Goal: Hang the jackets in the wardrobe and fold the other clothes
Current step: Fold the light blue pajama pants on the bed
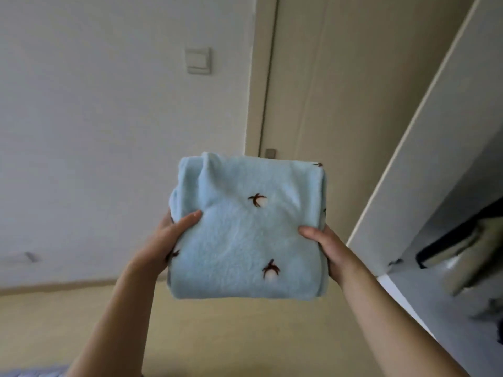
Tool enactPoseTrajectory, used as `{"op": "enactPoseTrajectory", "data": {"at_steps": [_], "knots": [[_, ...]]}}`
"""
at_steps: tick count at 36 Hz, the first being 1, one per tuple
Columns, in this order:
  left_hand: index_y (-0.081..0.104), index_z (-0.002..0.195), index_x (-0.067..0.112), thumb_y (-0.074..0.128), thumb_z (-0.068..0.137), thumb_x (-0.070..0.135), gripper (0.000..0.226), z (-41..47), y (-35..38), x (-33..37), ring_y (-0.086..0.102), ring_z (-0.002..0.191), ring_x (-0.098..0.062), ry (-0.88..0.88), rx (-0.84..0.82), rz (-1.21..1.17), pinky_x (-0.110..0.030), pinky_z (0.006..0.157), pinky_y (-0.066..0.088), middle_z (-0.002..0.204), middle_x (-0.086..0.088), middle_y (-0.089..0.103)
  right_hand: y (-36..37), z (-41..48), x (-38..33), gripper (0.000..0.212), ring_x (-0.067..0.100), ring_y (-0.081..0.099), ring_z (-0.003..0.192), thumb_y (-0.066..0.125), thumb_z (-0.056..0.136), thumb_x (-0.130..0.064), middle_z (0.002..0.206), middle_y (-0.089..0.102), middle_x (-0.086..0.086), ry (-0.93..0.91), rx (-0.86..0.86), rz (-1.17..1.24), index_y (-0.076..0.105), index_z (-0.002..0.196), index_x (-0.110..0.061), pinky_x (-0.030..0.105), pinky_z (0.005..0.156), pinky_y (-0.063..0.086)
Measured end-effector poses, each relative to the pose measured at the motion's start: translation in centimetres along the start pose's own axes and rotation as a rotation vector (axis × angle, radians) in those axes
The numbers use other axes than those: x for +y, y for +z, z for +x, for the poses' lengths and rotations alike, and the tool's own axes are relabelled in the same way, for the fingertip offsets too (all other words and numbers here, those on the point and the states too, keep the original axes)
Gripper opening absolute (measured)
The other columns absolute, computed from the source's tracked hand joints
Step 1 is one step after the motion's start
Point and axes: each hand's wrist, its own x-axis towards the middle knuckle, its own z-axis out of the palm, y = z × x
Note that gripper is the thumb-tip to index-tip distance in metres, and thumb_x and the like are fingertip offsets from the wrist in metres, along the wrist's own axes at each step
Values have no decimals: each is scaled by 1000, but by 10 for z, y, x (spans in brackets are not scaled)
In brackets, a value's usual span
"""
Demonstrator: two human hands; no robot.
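Observation:
A folded light-blue fleece garment (245, 229) with small brown and white motifs is held up in the air at mid-frame. My left hand (168, 238) grips its left edge, thumb on top and fingers hidden beneath. My right hand (324, 246) grips the right edge the same way. The open wardrobe (424, 240) stands at the right, with a dark and olive jacket (462, 248) hanging inside it.
The white wardrobe door (424, 131) swings out at the right. A beige room door (340, 91) is straight ahead, a light switch (198, 60) on the white wall to its left. Tan floor (217, 336) lies below.

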Motion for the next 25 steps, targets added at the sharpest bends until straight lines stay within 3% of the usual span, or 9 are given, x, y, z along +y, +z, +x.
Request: {"op": "enactPoseTrajectory", "data": {"at_steps": [5, 12, 16, 20, 22, 25], "knots": [[54, 125, 25, 76, 59, 47, 73, 50, 124, -9, 69, 100, -20, 65, -192, -52, -30, 71, 56, 111, 1, 70, -104, -28, -45, 52, 26, 67, 104, 64, 77, -32, 116, 69, 9, -59, 213, 32, 56, 126, -18, 33, 72, 58], [49, 133, 22, 77, 61, 44, 80, 118, 263, -3, 65, 108, -24, 61, -471, -69, -44, 87, 52, 119, -3, 66, -218, -55, -94, 49, 28, 67, 105, 69, 77, -39, 119, 67, 12, -174, 443, 102, 64, 121, -19, 34, 72, 57], [52, 127, 19, 78, 62, 37, 72, 165, 334, 4, 66, 106, -23, 17, -641, -67, -32, 76, 56, 116, -3, 68, -264, -58, -120, 32, 23, 69, 98, 65, 76, -46, 112, 71, 5, -211, 586, 103, 75, 101, -31, 30, 66, 58], [62, 115, 12, 86, 49, 41, 76, 217, 402, 12, 68, 100, -26, -69, -784, -107, -29, 69, 58, 109, -9, 71, -311, -52, -144, 28, 23, 70, 94, 69, 76, -49, 110, 72, 4, -250, 693, 180, 76, 97, -32, 32, 62, 58], [65, 109, 8, 84, 57, 35, 62, 247, 444, 16, 71, 92, -25, -110, -828, -130, -29, 64, 58, 102, -11, 73, -340, -44, -155, 44, 28, 69, 97, 70, 71, -52, 110, 71, 7, -218, 739, 203, 74, 106, -27, 38, 68, 58], [68, 102, 8, 76, 67, 19, 38, 285, 510, 27, 72, 81, -25, -118, -911, -151, -29, 58, 57, 94, -11, 74, -378, -33, -172, 57, 33, 66, 105, 69, 71, -52, 117, 69, 9, -250, 821, 224, 65, 120, -24, 47, 90, 51]]}}
